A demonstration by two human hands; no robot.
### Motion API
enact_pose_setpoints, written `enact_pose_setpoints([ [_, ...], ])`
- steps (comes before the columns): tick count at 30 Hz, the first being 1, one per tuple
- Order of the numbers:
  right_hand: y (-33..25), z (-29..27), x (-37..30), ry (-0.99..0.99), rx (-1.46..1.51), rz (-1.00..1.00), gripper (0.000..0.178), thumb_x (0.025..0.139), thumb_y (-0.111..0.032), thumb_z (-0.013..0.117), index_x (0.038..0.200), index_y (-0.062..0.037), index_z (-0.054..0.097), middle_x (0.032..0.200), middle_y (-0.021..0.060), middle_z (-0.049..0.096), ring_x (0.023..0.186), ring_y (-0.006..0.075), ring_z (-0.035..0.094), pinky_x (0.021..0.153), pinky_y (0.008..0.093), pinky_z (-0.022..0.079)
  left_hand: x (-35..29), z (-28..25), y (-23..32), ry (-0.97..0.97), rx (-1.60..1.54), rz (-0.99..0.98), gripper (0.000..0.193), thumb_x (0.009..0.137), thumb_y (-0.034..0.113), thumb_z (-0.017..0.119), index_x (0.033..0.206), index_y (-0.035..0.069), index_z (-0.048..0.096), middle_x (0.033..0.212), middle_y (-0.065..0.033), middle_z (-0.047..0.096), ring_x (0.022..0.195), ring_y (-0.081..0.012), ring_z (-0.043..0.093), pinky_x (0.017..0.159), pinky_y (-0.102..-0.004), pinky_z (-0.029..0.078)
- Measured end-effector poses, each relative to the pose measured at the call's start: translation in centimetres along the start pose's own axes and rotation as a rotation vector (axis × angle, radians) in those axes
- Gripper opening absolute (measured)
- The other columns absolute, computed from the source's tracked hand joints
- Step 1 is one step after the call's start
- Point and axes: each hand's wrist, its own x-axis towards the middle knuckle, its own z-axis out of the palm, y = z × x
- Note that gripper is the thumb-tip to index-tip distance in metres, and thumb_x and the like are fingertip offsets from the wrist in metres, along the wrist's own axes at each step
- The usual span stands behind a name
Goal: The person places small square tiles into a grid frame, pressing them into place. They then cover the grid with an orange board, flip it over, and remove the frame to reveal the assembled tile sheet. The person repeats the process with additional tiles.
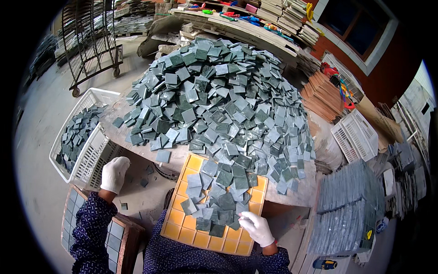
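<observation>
A yellow gridded tray (187,234) lies tilted across my lap, its near edge against my dark patterned clothing. Loose square green-grey stone tiles (225,201) cover its middle and upper part, overlapping one another. My right hand (257,228), in a white glove, is at the tray's right side with its fingers slightly bent and apart, the tips at the edge of the tiles. My left hand (115,175), also gloved in white, is raised beside a white plastic basket (90,157). Its fingers are curled closed; whatever they may hold is hidden.
A large heap of tiles (214,96) covers the table (114,123) ahead. The basket holds dark tiles. Tile-filled trays (114,239) are stacked at lower left, stacked slabs (346,210) at right. A white crate (356,134) and wheeled metal rack (91,45) stand farther off.
</observation>
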Motion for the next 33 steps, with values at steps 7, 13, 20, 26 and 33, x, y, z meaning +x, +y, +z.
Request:
enact_pose_setpoints([
  [7, -1.4, 2.1, 0.6, 0.096, -0.387, -0.125, 0.034, 0.083, -0.018, 0.069, 0.112, -0.0038, 0.061, 0.098, 0.0130, 0.065, 0.088, 0.0299, 0.065, 0.076, 0.0377, 0.052, 3.0, -7.3, -4.0, 0.206, 0.286, -0.274, 0.051, 0.083, 0.018, 0.065, 0.130, 0.004, 0.051, 0.130, -0.0190, 0.053, 0.117, -0.0378, 0.053, 0.098, -0.0430, 0.043],
  [13, -2.3, 4.7, 1.4, -0.066, -0.722, -0.223, 0.052, 0.077, -0.022, 0.074, 0.123, -0.0092, 0.055, 0.120, 0.0133, 0.052, 0.111, 0.0326, 0.052, 0.093, 0.0409, 0.045, -7.9, 5.1, 14.8, -0.282, -0.169, 0.201, 0.047, 0.072, 0.022, 0.074, 0.114, 0.006, 0.060, 0.105, -0.0127, 0.062, 0.101, -0.0330, 0.058, 0.088, -0.0434, 0.047],
  [20, -0.6, 3.7, 0.9, 0.039, -0.637, -0.216, 0.051, 0.073, -0.022, 0.076, 0.117, -0.0059, 0.056, 0.115, 0.0170, 0.053, 0.102, 0.0350, 0.057, 0.088, 0.0424, 0.048, -11.2, 11.9, 17.5, -0.224, -0.030, 0.348, 0.048, 0.072, 0.022, 0.072, 0.116, 0.007, 0.057, 0.103, -0.0080, 0.061, 0.099, -0.0269, 0.057, 0.084, -0.0399, 0.047],
  [26, 0.5, 2.1, -3.5, 0.127, -0.526, -0.044, 0.051, 0.072, -0.025, 0.077, 0.112, -0.0043, 0.055, 0.111, 0.0149, 0.055, 0.081, 0.0254, 0.064, 0.072, 0.0367, 0.054, -10.4, 9.1, 15.2, -0.251, -0.196, 0.408, 0.037, 0.077, 0.011, 0.067, 0.113, 0.007, 0.060, 0.087, -0.0077, 0.064, 0.082, -0.0262, 0.061, 0.071, -0.0373, 0.051],
  [33, 1.6, -0.6, -10.3, 0.007, -0.597, 0.138, 0.049, 0.075, -0.027, 0.073, 0.115, -0.0072, 0.055, 0.116, 0.0142, 0.057, 0.101, 0.0344, 0.060, 0.085, 0.0423, 0.051, -12.4, 6.9, 11.2, -0.455, -0.353, 0.193, 0.027, 0.076, 0.007, 0.066, 0.102, 0.007, 0.065, 0.092, -0.0133, 0.065, 0.083, -0.0348, 0.061, 0.074, -0.0430, 0.051],
])
